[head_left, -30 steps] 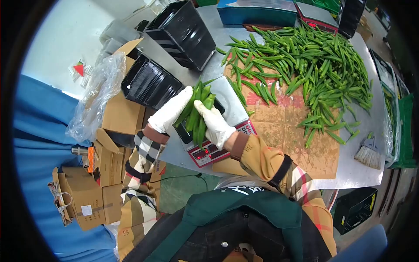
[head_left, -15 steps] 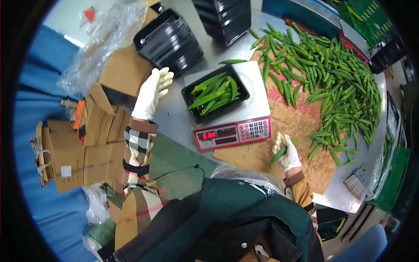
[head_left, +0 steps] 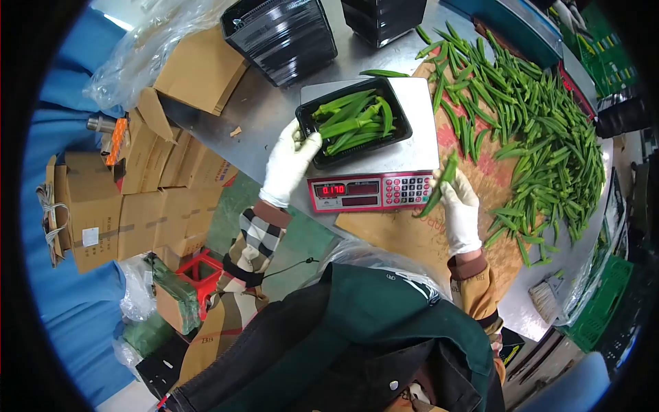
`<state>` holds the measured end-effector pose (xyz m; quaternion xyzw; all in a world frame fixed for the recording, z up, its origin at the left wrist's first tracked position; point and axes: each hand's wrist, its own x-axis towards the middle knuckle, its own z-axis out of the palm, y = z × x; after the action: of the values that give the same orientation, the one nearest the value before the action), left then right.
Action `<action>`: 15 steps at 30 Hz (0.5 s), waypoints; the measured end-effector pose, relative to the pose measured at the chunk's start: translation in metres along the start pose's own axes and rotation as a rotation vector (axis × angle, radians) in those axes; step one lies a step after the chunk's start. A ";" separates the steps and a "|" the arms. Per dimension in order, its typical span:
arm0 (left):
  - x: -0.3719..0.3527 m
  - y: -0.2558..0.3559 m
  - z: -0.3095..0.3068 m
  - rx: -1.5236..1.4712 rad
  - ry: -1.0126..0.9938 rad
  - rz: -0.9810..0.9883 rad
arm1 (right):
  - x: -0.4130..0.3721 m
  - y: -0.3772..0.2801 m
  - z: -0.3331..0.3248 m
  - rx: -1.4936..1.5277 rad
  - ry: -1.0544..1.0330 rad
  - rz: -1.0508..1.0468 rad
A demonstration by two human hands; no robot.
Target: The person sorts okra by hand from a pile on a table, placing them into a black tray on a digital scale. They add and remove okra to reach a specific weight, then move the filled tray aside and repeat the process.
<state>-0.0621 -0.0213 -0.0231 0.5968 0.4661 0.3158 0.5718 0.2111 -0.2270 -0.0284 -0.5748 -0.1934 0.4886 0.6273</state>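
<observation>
Left grip [head_left: 290, 161] now at black tray [head_left: 362, 150]

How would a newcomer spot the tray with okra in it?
On the metal table, find the scale with the red front panel. A black tray sits on it, left hand at its edge. Unlike the stacked black trays beyond, it stands singly and holds okra pods.
</observation>
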 end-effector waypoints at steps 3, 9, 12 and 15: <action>-0.005 -0.022 0.007 0.355 0.061 0.196 | 0.015 -0.021 0.042 -0.216 -0.085 -0.229; -0.013 -0.003 0.027 0.806 0.115 0.260 | 0.030 -0.034 0.067 -0.537 -0.109 -0.455; -0.008 0.014 0.045 1.026 0.102 0.380 | 0.035 -0.016 0.053 -0.286 -0.078 -0.164; -0.002 0.021 0.059 1.175 0.065 0.467 | 0.037 -0.006 0.030 -0.256 0.028 -0.175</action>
<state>-0.0049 -0.0447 -0.0113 0.8872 0.4361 0.1417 0.0502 0.2061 -0.1794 -0.0266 -0.6378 -0.2944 0.3953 0.5919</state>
